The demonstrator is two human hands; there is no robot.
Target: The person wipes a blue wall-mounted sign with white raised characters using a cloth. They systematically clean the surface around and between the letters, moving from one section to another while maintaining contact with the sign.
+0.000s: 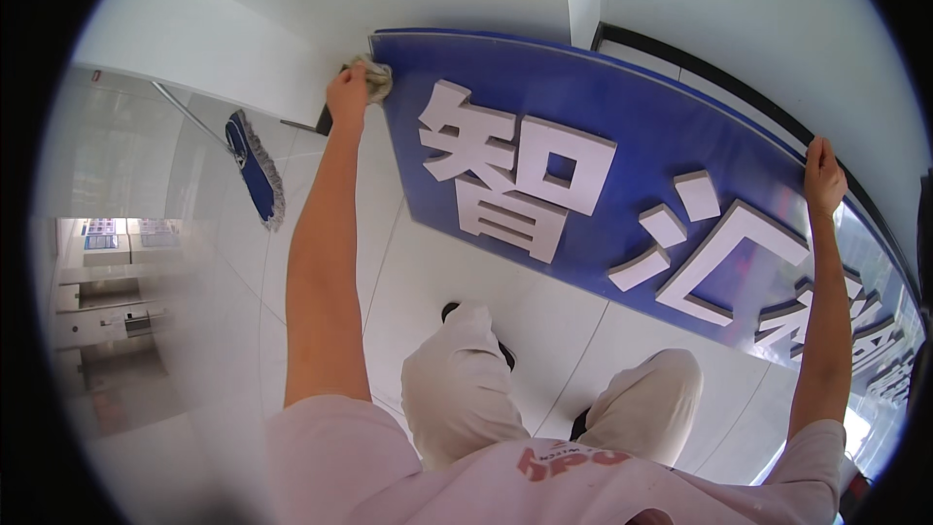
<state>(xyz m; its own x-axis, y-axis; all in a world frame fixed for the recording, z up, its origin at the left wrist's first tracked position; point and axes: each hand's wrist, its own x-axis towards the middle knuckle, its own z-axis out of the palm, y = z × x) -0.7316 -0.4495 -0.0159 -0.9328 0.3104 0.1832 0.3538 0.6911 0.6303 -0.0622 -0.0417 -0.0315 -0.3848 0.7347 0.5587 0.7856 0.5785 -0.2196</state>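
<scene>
Left fingers [358,75] hold a cloth [380,85] at the blue sign [637,170] board's edge.

My fingers [347,87] are bare, and so are my arms [327,282] below them. Farther from my fingers are the short sleeves [330,433] of my pale pink shirt [437,498], which has red marks [573,464] in front. Down below my fingers are my cream pants [459,389] and black shoes [506,356].

A long, glossy blue signboard [661,131] with raised white block characters [595,175] stretches along the pale wall [739,10] over there; a crumpled greyish-beige cloth [381,85] sits bunched at its upper left edge.
</scene>
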